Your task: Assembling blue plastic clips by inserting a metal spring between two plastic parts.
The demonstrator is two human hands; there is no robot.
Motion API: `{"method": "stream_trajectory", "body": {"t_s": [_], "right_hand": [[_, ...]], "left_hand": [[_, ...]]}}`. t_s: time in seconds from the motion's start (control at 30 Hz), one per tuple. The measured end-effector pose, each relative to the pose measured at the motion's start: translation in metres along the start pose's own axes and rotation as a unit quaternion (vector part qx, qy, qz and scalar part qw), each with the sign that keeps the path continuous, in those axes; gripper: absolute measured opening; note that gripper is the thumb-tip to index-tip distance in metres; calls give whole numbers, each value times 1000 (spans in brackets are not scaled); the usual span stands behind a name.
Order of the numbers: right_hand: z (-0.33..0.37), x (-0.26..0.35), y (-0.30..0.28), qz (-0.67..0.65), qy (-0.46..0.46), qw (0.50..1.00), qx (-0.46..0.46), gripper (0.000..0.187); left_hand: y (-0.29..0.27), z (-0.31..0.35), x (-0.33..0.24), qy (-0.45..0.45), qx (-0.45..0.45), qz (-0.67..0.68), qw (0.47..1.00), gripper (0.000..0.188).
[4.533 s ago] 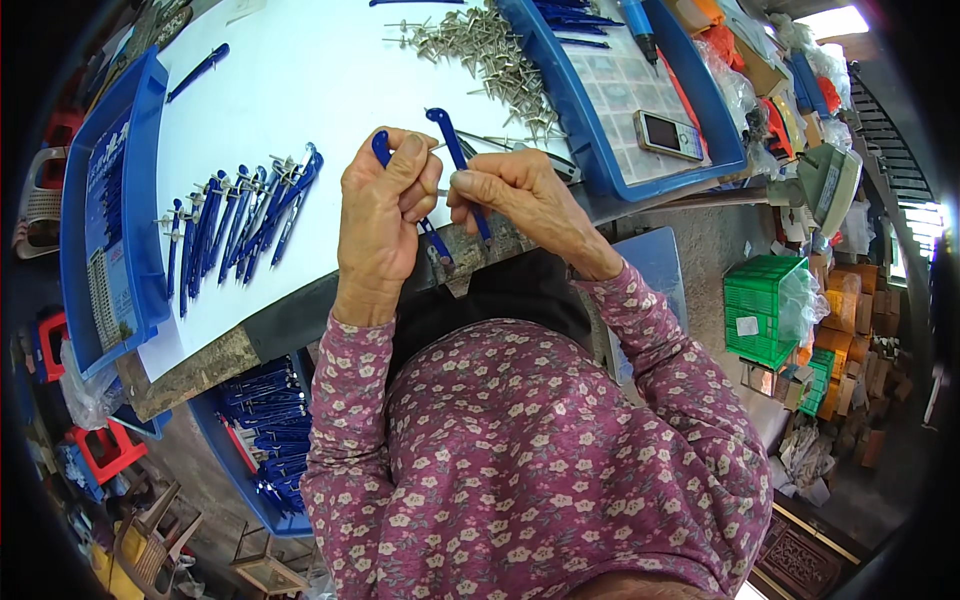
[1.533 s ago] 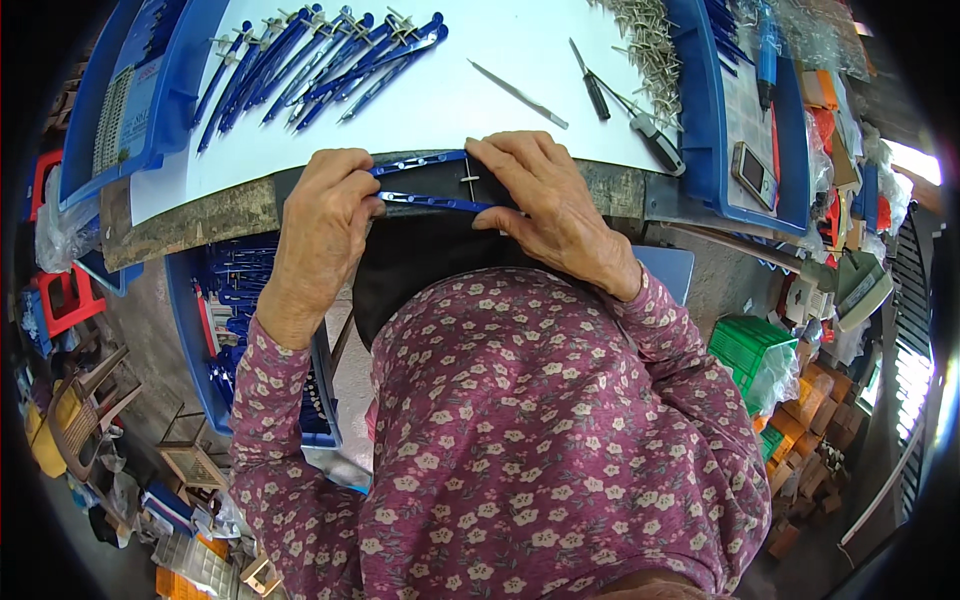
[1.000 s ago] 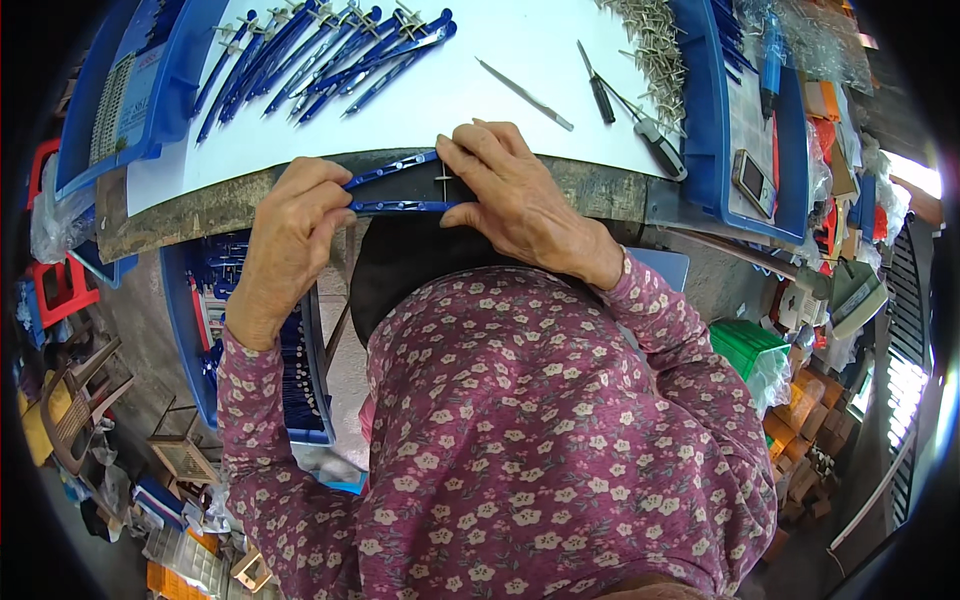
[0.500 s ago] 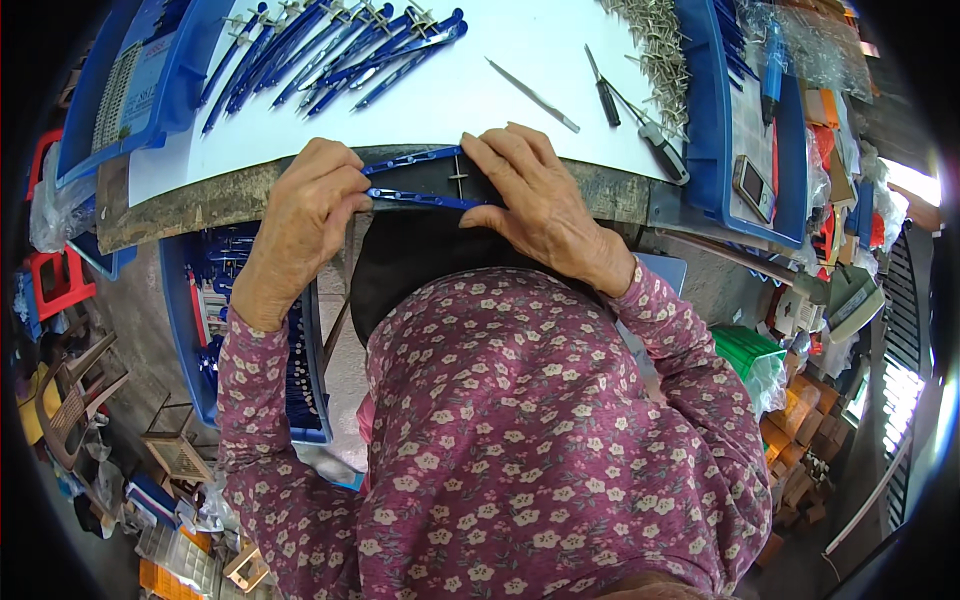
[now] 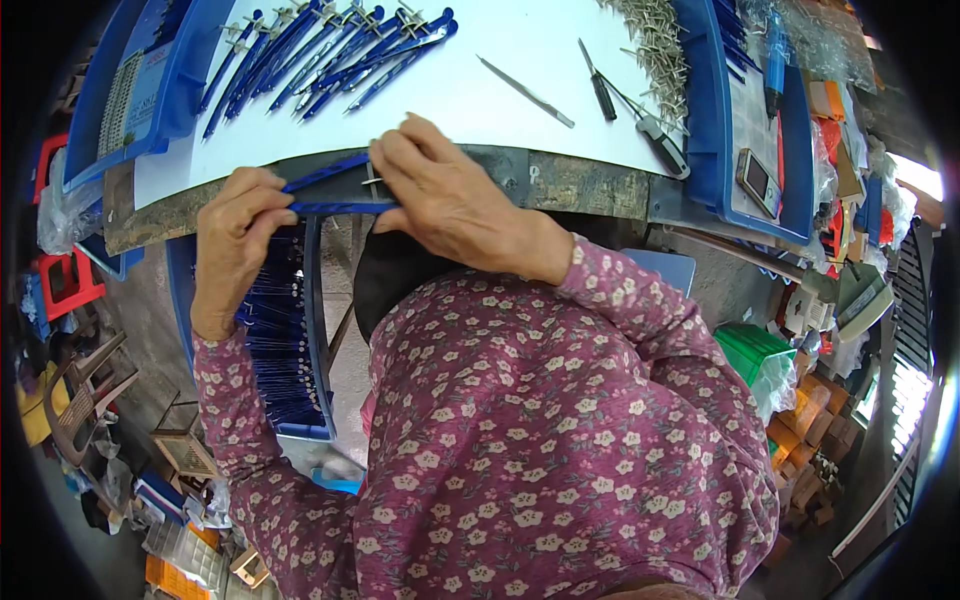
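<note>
Both my hands hold a slim blue two-armed piece [image 5: 335,208] at the table's near edge. Its arms spread apart, with a small metal cross pin [image 5: 372,181] between them near my right fingers. My left hand [image 5: 238,235] pinches the left end, where the arms come close together. My right hand [image 5: 450,200] is closed round the other end and hides it. Beyond them, several similar blue pieces with metal pins [image 5: 335,62] lie side by side on the white tabletop [image 5: 430,100]. Below my left hand, a blue bin [image 5: 322,330] holds many blue pieces.
On the right of the tabletop lie tweezers [image 5: 525,92], a thin black-handled tool [image 5: 602,95], a grey-handled tool [image 5: 660,145] and a heap of metal pins [image 5: 657,60]. Blue trays stand at the left [image 5: 182,95] and right [image 5: 707,130]; the right one holds a small device [image 5: 757,183].
Both hands have moved left along the table edge with the blue piece, and my left hand is also a little lower. My right forearm now reaches further across my body.
</note>
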State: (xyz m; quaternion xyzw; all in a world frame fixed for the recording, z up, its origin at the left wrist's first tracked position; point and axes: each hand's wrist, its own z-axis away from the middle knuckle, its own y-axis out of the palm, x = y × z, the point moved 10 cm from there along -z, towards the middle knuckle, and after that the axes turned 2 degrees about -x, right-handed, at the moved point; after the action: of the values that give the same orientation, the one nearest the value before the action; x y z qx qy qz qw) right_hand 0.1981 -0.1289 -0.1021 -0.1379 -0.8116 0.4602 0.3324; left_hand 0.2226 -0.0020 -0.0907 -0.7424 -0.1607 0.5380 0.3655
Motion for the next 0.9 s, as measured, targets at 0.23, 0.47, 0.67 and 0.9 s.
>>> {"method": "stream_trajectory", "body": {"t_s": [0.23, 0.47, 0.67, 0.9], "right_hand": [[4, -1, -13, 4, -27, 999, -37, 60], [61, -39, -41, 31, 92, 995, 3, 65], [50, -33, -33, 36, 85, 995, -25, 63], [2, 6, 6, 40, 5, 999, 2, 61]], "left_hand": [[-1, -5, -11, 2, -5, -30, 1000, 10], [58, -31, -51, 83, 14, 51, 995, 13], [49, -29, -43, 85, 9, 49, 995, 13], [2, 8, -1, 2, -27, -21, 999, 12]]}}
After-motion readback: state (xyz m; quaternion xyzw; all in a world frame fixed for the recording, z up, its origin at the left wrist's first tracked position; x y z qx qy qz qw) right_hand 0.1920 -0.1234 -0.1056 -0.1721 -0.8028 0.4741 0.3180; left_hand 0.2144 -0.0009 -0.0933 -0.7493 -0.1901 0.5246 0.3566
